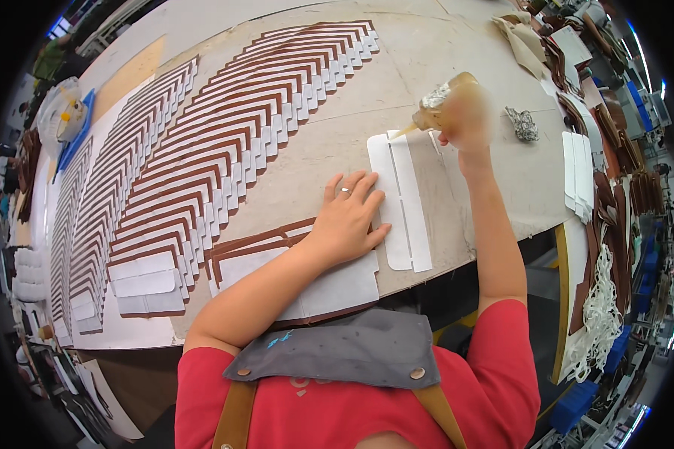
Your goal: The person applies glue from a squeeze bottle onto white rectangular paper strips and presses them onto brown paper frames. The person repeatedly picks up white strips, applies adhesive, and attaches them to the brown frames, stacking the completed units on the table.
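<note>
In my right hand point(468, 123) is a squeeze bottle point(438, 97), amber and stained, its thin nozzle pointing left and down. The nozzle tip is at the far end of a long white panel point(399, 202), split lengthwise by a narrow dark line. The fingers of that hand are closed round the bottle and partly blurred. My left hand point(350, 213), with a ring on one finger, lies flat with fingers apart beside the panel's left edge, thumb tip touching it. Under my left forearm lies a stack of white-faced brown pieces point(329, 288).
Long overlapping rows of brown-edged white pieces point(225, 142) cover the left of the table. A crumpled wire-like ball point(522, 124) lies right of the bottle. White panels point(578, 176) sit at the right edge, near hanging pale cords point(603, 314). A blue tray point(82, 127) stands far left.
</note>
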`<state>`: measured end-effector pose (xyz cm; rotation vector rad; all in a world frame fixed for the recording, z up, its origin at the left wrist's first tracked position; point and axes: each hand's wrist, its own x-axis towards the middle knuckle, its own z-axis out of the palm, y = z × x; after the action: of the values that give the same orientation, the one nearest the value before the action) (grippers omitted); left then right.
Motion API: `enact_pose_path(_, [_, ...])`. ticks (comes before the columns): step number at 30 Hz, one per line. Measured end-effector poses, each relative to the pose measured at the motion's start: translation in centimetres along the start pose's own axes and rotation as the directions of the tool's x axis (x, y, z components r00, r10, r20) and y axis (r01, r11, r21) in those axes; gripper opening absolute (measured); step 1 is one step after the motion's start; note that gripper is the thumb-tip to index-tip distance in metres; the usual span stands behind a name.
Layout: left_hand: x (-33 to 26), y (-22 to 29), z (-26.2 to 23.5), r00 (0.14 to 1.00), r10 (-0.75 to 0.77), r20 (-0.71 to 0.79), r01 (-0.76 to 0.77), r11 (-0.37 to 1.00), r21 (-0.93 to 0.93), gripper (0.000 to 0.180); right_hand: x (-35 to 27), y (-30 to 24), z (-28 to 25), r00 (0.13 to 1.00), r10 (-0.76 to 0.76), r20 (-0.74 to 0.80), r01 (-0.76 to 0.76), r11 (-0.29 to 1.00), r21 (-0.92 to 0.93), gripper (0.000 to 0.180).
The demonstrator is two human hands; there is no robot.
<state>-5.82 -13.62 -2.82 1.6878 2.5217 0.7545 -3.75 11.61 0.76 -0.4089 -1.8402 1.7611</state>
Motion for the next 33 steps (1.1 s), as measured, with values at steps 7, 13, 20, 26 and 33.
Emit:
enact_pose_path(7, [0.0,0.0,0.0,1.000,-0.008,0.010,0.008,1.000,-0.017,0.041,0.7,0.2,1.4,0.998,-0.037,-0.045,0.038,0.999,0.018,0.040])
enact_pose_path(13, [0.0,0.0,-0.2,1.000,-0.007,0.014,0.007,1.000,-0.015,0.041,0.6,0.5,1.4,0.999,-0.035,-0.019,0.034,0.999,-0.023,0.041])
enact_pose_path(20, [0.0,0.0,-0.1,1.000,-0.011,0.012,0.011,1.000,-0.013,0.040,-1.4,0.3,0.6,0.999,0.041,-0.024,-0.042,0.999,-0.017,0.046])
enact_pose_path(26, [0.1,-0.1,0.2,1.000,-0.015,0.014,0.015,1.000,-0.004,0.040,-4.8,-0.3,-0.4,0.995,0.094,-0.031,-0.094,0.996,-0.005,0.051])
enact_pose_path(33, [0.1,0.0,-0.1,1.000,-0.002,-0.003,0.002,1.000,-0.019,0.041,-9.1,-1.1,-1.3,0.990,0.142,-0.010,-0.142,0.990,0.003,0.049])
